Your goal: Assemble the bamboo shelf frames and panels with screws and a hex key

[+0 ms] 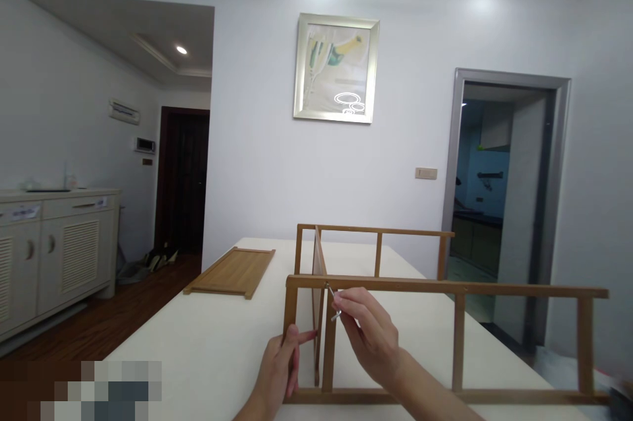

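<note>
A brown wooden frame (519, 289) with crossbars stands on its long edge on the white table. Pinched in the fingers of my right hand (370, 332) is a small silver hex key (336, 317), its upper end at the frame's top rail beside a crossbar. My left hand (279, 368) grips the frame's left end piece, the index finger stretched out to a wooden panel (317, 315). That panel stands upright between this frame and a second, similar frame (379, 253) farther back. The screw or hole at the key's tip is too small to make out.
A slatted wooden panel (232, 271) lies flat on the white table (198, 335), left of the frames. A white cabinet (74, 243) stands at the far left. Behind the table is a wall with a framed picture (336, 68); a doorway (499, 210) opens at the right.
</note>
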A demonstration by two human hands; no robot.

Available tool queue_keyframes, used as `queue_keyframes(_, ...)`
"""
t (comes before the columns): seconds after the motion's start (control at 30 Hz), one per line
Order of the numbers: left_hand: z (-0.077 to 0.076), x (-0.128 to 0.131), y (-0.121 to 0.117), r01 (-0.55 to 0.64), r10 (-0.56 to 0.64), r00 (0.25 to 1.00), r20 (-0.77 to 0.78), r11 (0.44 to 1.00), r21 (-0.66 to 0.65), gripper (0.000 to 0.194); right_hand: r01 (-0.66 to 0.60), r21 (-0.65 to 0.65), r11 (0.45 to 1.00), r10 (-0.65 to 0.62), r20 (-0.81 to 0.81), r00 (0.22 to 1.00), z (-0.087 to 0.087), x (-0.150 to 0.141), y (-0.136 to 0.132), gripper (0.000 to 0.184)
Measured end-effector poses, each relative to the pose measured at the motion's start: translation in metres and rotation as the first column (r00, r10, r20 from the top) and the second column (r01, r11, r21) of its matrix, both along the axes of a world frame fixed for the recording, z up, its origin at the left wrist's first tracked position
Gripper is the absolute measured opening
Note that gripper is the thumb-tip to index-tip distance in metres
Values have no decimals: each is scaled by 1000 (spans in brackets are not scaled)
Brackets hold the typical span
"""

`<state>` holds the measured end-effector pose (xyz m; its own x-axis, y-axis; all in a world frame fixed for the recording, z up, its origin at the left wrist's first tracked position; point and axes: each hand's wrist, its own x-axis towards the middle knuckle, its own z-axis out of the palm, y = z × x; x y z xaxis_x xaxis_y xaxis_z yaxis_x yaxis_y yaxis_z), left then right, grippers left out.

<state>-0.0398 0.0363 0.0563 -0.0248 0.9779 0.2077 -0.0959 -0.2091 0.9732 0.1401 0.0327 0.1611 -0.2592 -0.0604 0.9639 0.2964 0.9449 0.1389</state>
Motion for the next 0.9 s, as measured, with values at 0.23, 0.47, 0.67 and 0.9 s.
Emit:
queue_keyframes(0.23, 0, 0, -1, -8, 8, 1000, -9, 1000, -2, 78, -2, -1, 1000, 2, 23, 1000, 3, -3, 0, 38)
queue_keyframes(0.47, 5, 2, -5, -49, 48, 998, -39, 998, -35, 79, -6, 0, 1000, 6, 37, 999, 6, -5, -1, 43)
queue_keyframes(0.67, 6, 1, -5, -37, 35, 999, -36, 998, -48, 80, 25, -9, 1000, -25, 54, 998, 6, -5, 0, 41)
queue_keyframes(0.9, 4, 0, -3, -37, 35, 999, -34, 998, -45, 84, 45, -84, 995, -49, -47, 998, 13, -8, -4, 32)
